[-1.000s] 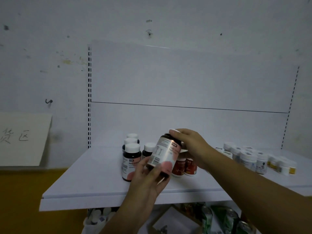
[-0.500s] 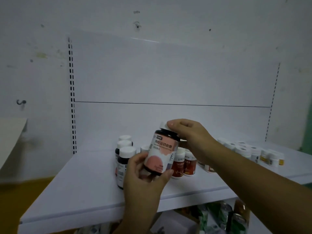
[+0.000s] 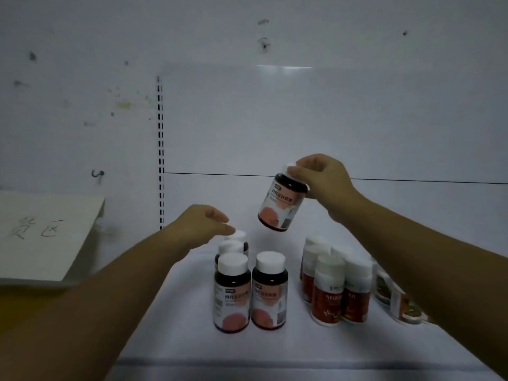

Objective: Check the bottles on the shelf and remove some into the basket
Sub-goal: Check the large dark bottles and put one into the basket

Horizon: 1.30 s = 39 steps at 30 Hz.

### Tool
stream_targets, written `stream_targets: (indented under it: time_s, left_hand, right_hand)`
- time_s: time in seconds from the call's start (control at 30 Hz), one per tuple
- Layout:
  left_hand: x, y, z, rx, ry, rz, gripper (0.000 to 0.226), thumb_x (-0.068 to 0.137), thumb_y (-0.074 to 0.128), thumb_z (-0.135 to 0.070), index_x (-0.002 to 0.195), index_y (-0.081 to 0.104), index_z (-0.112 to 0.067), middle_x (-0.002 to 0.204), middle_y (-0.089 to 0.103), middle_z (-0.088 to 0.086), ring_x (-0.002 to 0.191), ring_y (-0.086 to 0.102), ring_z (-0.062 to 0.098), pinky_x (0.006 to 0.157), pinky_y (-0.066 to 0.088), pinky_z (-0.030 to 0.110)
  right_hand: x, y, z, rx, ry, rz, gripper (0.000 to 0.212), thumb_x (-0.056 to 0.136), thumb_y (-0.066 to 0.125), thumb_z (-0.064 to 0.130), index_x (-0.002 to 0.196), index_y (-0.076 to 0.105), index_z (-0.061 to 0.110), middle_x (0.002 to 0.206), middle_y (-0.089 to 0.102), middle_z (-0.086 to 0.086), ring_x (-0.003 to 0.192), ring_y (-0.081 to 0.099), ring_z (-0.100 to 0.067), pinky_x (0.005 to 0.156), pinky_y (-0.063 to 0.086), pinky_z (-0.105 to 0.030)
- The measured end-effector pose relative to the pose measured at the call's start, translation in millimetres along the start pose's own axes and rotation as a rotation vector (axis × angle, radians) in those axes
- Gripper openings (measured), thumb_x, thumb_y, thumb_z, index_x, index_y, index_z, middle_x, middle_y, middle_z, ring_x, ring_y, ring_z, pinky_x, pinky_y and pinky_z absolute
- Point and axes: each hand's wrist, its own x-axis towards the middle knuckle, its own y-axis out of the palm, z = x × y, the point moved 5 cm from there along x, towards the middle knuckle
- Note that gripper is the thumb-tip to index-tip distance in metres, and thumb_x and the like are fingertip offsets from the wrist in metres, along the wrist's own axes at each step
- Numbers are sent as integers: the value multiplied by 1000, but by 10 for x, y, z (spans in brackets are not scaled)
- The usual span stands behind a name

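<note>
The held bottle point(image 3: 281, 202) is dark with a white cap and a pale label with a pink round patch. The label faces the camera and carries a small dark brand tag at its top left and a line of Chinese characters too blurred to read. The right hand point(image 3: 321, 177) grasps it by the cap, fingers curled over the top. It hangs in the air above the shelf point(image 3: 178, 339), towards the back edge. Its long axis is tilted, with the cap up and to the right and the base down and to the left. Four more dark bottles point(image 3: 232, 295) of the same kind stand upright on the shelf below. Two are side by side nearer the front edge, and two more stand behind the left one in a line towards the back. Their labels show the same tag and blurred print. The left hand point(image 3: 200, 224) holds nothing, its fingers loosely extended over the rearmost white cap; I cannot tell whether they touch it. To the right stand at least four red-labelled bottles point(image 3: 327, 292) with white caps, two in front and two behind. Their white characters and a pulse-line mark are unreadable. Further right, other bottles point(image 3: 404, 303) with green and orange labels are partly hidden by the right forearm, so their count is unclear. Beyond the shelf's left edge is a paper sign point(image 3: 55, 215) with handwritten characters, the right one reading 区.
</note>
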Motion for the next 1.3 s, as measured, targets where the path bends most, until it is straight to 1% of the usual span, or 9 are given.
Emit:
stream_targets:
  time_s: [0.2, 0.43, 0.67, 0.77, 0.9, 0.97, 1.03, 1.23, 1.3]
  left_hand:
    - [253, 168, 241, 224, -170, 50, 33, 73, 77, -28, 100, 65, -16, 105, 60, 3, 101, 55, 21, 81, 50, 32]
    - [307, 234, 321, 172, -174, 45, 31, 68, 81, -25, 91, 66, -11, 99, 66, 5, 95, 61, 19, 82, 56, 35]
    - [384, 199, 319, 161, -94, 39, 30, 64, 83, -20, 86, 69, -6, 92, 66, 6, 83, 60, 17, 71, 53, 29]
    - [378, 84, 310, 118, -28, -38, 27, 64, 81, -22, 82, 68, -6, 89, 68, 8, 81, 62, 19, 73, 54, 33]
    - [328, -398, 79, -18, 116, -260, 23, 71, 76, -26, 86, 67, -11, 92, 67, 7, 85, 62, 19, 76, 55, 35]
    - [255, -641, -109, -187, 164, -306, 21, 75, 73, -23, 89, 66, -9, 94, 67, 9, 86, 63, 20, 70, 56, 36]
    - [180, -760, -264, -282, 191, -288, 19, 77, 71, -23, 90, 67, -9, 93, 67, 8, 86, 63, 20, 60, 52, 30]
    - [-108, -437, -417, -540, 147, -100, 26, 78, 70, -26, 94, 69, -5, 69, 69, 1, 56, 66, 8, 57, 53, 31]
    - [-191, -292, -434, -582, 144, -43, 31, 76, 71, -30, 95, 70, -5, 76, 72, 3, 63, 69, 11, 56, 55, 30]
  right_hand:
    - [280, 465, -639, -218, 175, 376, 33, 77, 74, 16, 106, 58, 19, 115, 60, -10, 102, 60, -25, 84, 55, -38]
    - [162, 695, -949, -357, 293, 676, 45, 76, 74, 11, 115, 53, 20, 117, 59, -11, 107, 58, -27, 97, 51, -41]
    - [-70, 759, -1012, -457, 365, 730, 44, 80, 69, 12, 120, 53, 17, 122, 60, -9, 110, 59, -24, 96, 49, -37]
    - [-71, 706, -895, -490, 288, 612, 42, 83, 68, 22, 123, 54, 19, 124, 57, -3, 108, 56, -19, 87, 46, -29]
    - [-66, 469, -523, -80, 135, 219, 13, 87, 63, 13, 100, 65, 13, 101, 67, -5, 85, 63, -16, 70, 51, -23]
    - [-146, 406, -371, 246, 176, 168, 6, 88, 59, 10, 89, 65, 9, 80, 66, -7, 61, 57, -15, 51, 47, -22]
    - [-245, 441, -272, 405, 232, 210, 7, 88, 58, 11, 87, 63, 7, 71, 62, -7, 53, 50, -14, 43, 39, -20]
    - [-500, 718, -240, 432, 315, 368, 26, 93, 52, 32, 102, 65, 10, 98, 69, -8, 87, 66, -20, 75, 52, -29]
    - [-633, 765, -242, 467, 390, 483, 38, 91, 46, 43, 107, 64, 14, 100, 72, -9, 92, 69, -22, 77, 53, -33]
